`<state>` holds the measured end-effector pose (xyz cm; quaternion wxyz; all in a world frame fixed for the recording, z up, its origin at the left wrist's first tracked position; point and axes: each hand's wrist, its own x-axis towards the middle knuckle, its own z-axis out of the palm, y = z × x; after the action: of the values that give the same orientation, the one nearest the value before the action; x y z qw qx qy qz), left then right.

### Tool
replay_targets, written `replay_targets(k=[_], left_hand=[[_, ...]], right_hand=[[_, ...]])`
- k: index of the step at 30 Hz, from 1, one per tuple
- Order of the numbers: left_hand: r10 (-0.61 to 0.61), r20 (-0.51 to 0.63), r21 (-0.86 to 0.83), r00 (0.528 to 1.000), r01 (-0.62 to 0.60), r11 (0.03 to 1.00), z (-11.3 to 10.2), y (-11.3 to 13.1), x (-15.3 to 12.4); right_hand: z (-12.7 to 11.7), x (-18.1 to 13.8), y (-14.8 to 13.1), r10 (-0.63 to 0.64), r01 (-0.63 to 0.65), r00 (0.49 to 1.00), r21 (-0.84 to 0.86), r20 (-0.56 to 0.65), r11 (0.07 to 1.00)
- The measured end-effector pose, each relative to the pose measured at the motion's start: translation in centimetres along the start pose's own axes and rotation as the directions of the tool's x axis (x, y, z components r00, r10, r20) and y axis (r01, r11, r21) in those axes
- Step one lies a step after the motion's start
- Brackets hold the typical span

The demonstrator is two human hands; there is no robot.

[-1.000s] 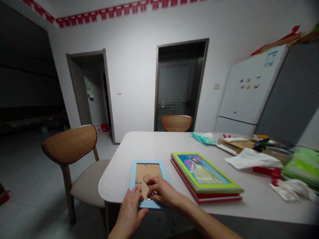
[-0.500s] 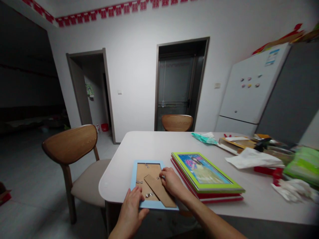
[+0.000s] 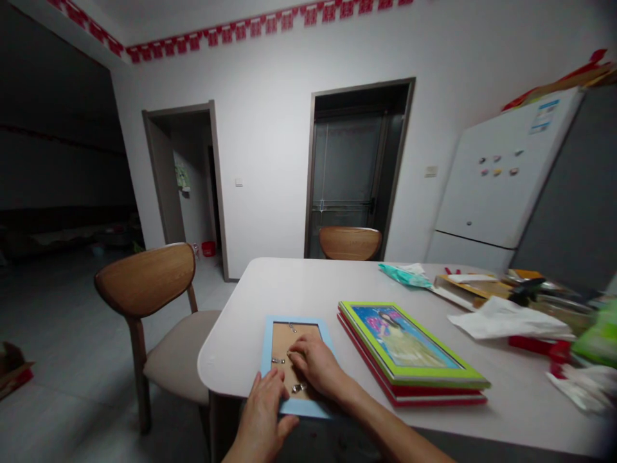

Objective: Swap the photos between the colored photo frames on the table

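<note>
A light-blue picture frame (image 3: 267, 341) lies face down at the table's front edge, its brown backing board (image 3: 282, 341) showing. Small metal clips (image 3: 278, 361) sit along the board's edges. My left hand (image 3: 265, 411) holds the frame's lower left corner, fingers on the blue border and thumb apart near the front edge. Over the board, my right hand (image 3: 315, 366) has its fingers drawn together at the top end of the easel stand. Most of that stand is hidden beneath the hand. A green picture frame (image 3: 414, 341) tops a stack of red ones just to the right.
The white table (image 3: 231, 328) also bears a teal packet (image 3: 405, 275), white paper (image 3: 506, 318), gloves (image 3: 583, 386) and a green bag (image 3: 600, 337) on the right. Wooden chairs stand at the left (image 3: 149, 276) and far side (image 3: 350, 243).
My right hand has moved from the right-side clip leftward onto the top of the easel stand, now covering it. My left hand stays at the frame's corner. The view has shifted slightly.
</note>
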<state>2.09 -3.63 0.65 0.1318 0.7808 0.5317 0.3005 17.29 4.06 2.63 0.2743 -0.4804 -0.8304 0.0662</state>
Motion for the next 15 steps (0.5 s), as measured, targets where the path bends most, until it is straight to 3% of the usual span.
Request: replay_targets(k=[2,6,15], left_hand=[[0.004,0.008,0.004,1.0,-0.004,1.0,0.0,0.1,0.0],[0.015,0.02,-0.001,1.0,-0.015,1.0,0.0,0.2,-0.1],[-0.004,0.046,-0.001,0.999,0.004,1.0,0.1,0.3,-0.2]], right_hand=[[0.8,0.6,-1.2,-0.033,0.031,0.998,0.03,0.058,0.999],[2.1,1.7,-2.3,0.017,-0.017,0.997,0.004,0.08,1.0],[2.0,2.5,-0.5,0.126,-0.123,0.992,-0.082,0.028,0.989]])
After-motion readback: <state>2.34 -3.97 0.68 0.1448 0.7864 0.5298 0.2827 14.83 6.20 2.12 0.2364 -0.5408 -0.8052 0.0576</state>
